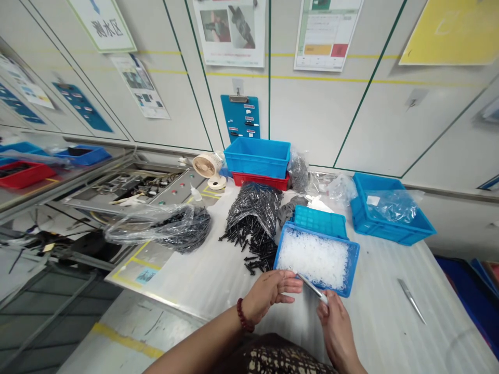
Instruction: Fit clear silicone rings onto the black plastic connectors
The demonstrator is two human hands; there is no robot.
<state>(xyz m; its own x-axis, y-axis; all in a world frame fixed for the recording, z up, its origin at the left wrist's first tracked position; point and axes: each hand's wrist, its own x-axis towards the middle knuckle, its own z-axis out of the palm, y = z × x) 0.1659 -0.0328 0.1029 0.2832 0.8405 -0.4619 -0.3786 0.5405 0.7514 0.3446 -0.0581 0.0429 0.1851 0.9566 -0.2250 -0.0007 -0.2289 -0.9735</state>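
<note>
My right hand (336, 319) is closed around the grey end of a slim silver metal tool (312, 287). The tool points up and left across the near edge of a blue tray (353, 270). Small clear-white rings (314, 257) fill that tray. My left hand (273, 293), with a red bead bracelet at the wrist, is held by the tool's tip, its fingers stretched out; I cannot tell whether it touches the tip. Black screw-like parts (263, 249) spill from a clear bag (255, 205) left of the tray.
A teal box (319, 221) stands behind the tray, and a blue bin (393, 231) is at the right. Metal tweezers (411, 300) lie on the right tabletop. Another bag of black parts (183, 228), a small fan (210, 169) and stacked bins (257, 158) are farther back and left.
</note>
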